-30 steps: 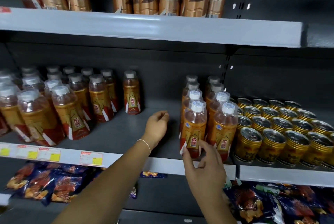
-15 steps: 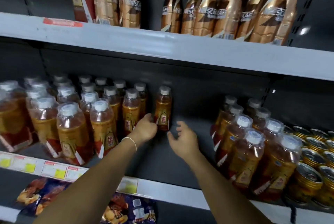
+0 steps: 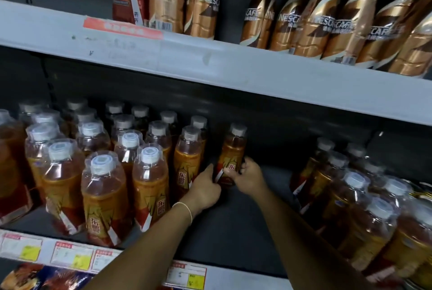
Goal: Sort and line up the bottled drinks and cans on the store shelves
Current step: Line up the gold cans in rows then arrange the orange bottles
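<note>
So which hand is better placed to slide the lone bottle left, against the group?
Probably the right hand: its fingers curl round the right side of the lone bottle. The left hand sits between that bottle and the group, in the way.

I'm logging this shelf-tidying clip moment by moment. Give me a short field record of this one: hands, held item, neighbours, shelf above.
left hand: grips the lone bottle low on its left side
right hand: grips the same bottle low on its right side
lone bottle: upright, orange, white-capped
left block: matching bottles in rows, close beside it
right block: matching bottles, across a bare stretch of the middle shelf
upper shelf: Nescafe bottles
</note>
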A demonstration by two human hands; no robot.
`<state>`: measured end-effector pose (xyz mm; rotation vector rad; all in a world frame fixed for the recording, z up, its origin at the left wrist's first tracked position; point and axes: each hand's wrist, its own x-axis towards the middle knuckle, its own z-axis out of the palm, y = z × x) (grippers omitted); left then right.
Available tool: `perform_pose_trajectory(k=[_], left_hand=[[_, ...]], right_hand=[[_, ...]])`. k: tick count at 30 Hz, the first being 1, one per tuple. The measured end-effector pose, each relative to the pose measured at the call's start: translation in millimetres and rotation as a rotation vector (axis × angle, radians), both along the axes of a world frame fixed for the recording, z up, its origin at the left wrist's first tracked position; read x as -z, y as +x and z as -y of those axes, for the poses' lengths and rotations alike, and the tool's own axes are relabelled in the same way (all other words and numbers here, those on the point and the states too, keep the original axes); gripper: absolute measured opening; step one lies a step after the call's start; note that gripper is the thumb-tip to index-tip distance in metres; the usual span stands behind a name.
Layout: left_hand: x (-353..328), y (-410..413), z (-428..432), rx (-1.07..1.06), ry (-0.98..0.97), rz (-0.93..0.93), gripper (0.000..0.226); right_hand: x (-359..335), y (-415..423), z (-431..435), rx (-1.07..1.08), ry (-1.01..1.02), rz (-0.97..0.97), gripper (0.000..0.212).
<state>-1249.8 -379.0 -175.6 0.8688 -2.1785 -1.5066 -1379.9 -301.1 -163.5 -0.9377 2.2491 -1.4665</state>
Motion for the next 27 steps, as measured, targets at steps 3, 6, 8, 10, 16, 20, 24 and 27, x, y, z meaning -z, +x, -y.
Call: perform_pose_trajectory(k=[3,6,8,10,16,20,24,27], left_hand=[[1.6,-9.5,-1.7,0.017,0.024,-0.060,0.073],[0.2,-21.5,-9.2,0.087,0.071,-0.204,0.055],[-0.2,-30.4,-18.9,0.135,0.145,-0.261,0.049],[2.0,-41.8,-30.3,0.140,0.182,-0.295,0.048],[0.9,-71.1,-53.5,0.071,0.254,-0.332,0.053],[7.3,-77.2,-51.9,0.033,0.286,-0.324,0.052],[13.9,-78.3,-47.2,-0.027,0.339,-0.361,0.055],[16.6,-77.1,-44.7,-0.048,0.337,-0.386,0.057]], right_hand=[[5.2,-1.1,-12.6,0.013,-0.024,-0.041,0.035],[13.2,-4.3,-33.2,0.031,-0.036,-0.051,0.039],[18.0,-9.5,-48.7,0.079,-0.038,-0.062,0.040],[23.1,-12.5,-60.5,0.145,-0.068,-0.062,0.044],[32.4,-14.9,-77.3,0.295,-0.046,-0.106,0.054],[28.4,-21.0,-76.4,0.343,-0.007,-0.133,0.045],[25.3,-25.7,-70.1,0.331,0.010,-0.153,0.041],[25.2,-28.7,-64.1,0.337,0.020,-0.165,0.040]])
